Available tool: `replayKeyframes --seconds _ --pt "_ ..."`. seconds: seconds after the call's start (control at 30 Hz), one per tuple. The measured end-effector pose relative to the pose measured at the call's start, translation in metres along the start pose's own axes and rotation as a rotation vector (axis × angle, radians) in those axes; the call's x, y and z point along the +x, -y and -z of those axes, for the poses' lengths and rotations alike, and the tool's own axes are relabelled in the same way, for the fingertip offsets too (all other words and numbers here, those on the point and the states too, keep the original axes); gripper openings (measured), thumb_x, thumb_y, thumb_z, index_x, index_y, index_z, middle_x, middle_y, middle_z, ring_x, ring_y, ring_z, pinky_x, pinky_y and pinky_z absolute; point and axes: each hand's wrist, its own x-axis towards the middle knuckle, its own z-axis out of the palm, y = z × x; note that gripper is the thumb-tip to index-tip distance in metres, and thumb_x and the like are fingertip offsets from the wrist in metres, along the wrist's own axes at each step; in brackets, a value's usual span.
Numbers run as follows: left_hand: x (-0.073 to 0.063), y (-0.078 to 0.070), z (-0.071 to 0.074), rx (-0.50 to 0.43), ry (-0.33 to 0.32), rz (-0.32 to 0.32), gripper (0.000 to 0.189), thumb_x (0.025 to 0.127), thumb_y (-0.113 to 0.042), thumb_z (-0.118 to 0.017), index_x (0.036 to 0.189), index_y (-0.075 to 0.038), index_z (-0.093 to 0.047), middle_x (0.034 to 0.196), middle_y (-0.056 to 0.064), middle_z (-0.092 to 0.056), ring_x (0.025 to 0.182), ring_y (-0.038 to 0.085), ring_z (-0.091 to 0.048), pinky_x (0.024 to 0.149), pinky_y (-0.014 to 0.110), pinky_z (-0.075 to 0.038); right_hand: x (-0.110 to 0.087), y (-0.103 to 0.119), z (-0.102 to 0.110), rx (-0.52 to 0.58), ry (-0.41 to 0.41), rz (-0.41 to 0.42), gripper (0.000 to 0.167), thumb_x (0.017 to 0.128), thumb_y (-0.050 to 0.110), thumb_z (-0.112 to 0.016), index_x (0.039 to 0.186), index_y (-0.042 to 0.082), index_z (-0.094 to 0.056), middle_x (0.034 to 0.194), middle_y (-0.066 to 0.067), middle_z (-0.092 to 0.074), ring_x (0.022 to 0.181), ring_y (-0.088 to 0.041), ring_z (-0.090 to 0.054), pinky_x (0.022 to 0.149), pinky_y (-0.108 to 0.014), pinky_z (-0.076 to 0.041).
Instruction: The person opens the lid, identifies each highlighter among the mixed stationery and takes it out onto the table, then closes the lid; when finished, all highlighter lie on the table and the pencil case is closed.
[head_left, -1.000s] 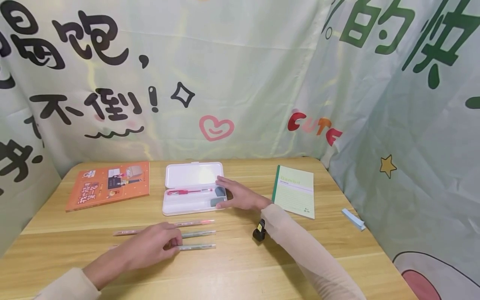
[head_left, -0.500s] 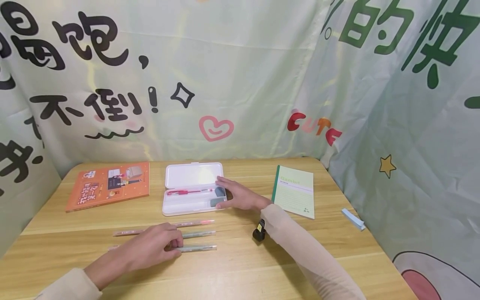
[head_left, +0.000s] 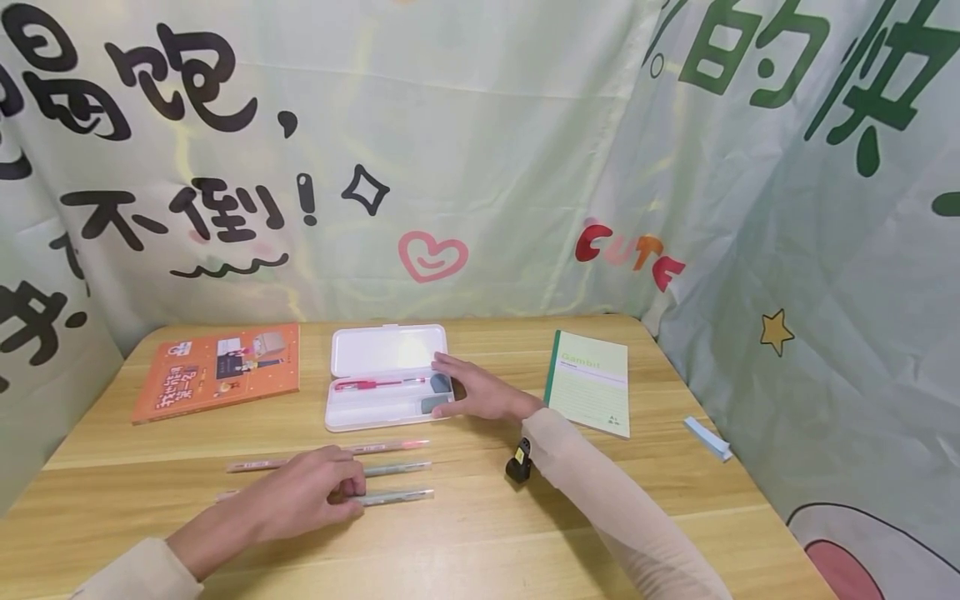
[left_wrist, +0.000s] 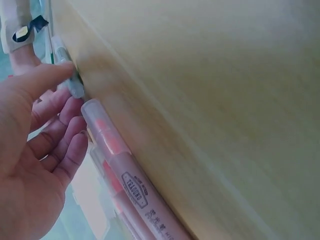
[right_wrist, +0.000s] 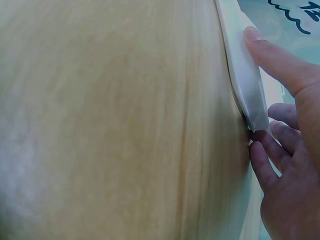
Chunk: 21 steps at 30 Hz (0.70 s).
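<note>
In the head view my left hand [head_left: 307, 492] pinches the nearest grey highlighter [head_left: 393, 497] between thumb and fingers. The left wrist view has this grey highlighter [left_wrist: 75, 85] between thumb and fingertips, with a pink highlighter [left_wrist: 135, 180] lying close by. Just beyond it lie another grey highlighter [head_left: 397, 468] and a pink-tipped one [head_left: 390, 447]. At the open white pencil case [head_left: 375, 415], my right hand [head_left: 487, 393] holds the right end, thumb on the near edge. Inside lie a red pen [head_left: 378, 384] and two dark grey pieces [head_left: 439, 383]. My left hand partly hides the highlighters.
An orange book [head_left: 225, 371] lies at the back left of the wooden table [head_left: 465, 550]. On the right are a pale green notebook [head_left: 588, 383] and a small light-blue strip [head_left: 707, 438]. Printed cloth [head_left: 510, 150] hangs behind and beside the table.
The nearest grey highlighter has shifted very slightly to the right under my left hand since one second ago. My right hand stays at the pencil case.
</note>
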Motion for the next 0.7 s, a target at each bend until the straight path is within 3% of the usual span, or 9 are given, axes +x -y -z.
replayKeyframes --seconds 0.13,0.3,0.47,0.7 --pt "0.001 0.000 0.006 -0.007 -0.039 0.014 0.010 0.100 -0.040 -0.081 0.099 -0.033 -0.074 0.094 -0.024 -0.064 0.086 -0.004 -0.057 0.075 0.022 -0.056 0.000 0.000 -0.001 0.005 -0.001 -0.001 0.092 0.100 0.045 -0.080 0.172 0.012 -0.033 0.184 0.000 -0.015 0.171 -0.028 -0.013 0.137 -0.054 -0.016" --pt "0.011 0.012 0.023 -0.043 -0.107 0.111 0.008 0.105 -0.039 -0.074 0.103 -0.031 -0.076 0.094 -0.023 -0.066 0.086 -0.004 -0.059 0.075 0.023 -0.056 -0.001 0.000 0.000 0.016 -0.002 -0.004 0.092 0.100 0.044 -0.080 0.172 0.013 -0.033 0.184 0.000 -0.014 0.171 -0.028 -0.012 0.137 -0.055 -0.015" --pt "0.024 0.035 0.038 -0.110 -0.197 0.223 0.012 0.107 -0.028 -0.072 0.112 -0.018 -0.077 0.098 -0.010 -0.073 0.087 0.006 -0.065 0.073 0.025 -0.057 -0.001 -0.002 0.000 0.016 0.001 -0.006 0.092 0.100 0.043 -0.080 0.172 0.013 -0.032 0.184 0.001 -0.014 0.171 -0.027 -0.012 0.137 -0.055 -0.015" --pt "0.040 0.053 0.046 -0.139 -0.259 0.351 0.022 0.109 -0.023 -0.069 0.126 -0.010 -0.074 0.128 0.012 -0.067 0.108 0.029 -0.068 0.087 0.047 -0.062 0.000 -0.002 0.000 0.015 0.001 -0.011 0.092 0.100 0.044 -0.080 0.172 0.015 -0.031 0.184 0.002 -0.014 0.171 -0.026 -0.011 0.137 -0.054 -0.015"
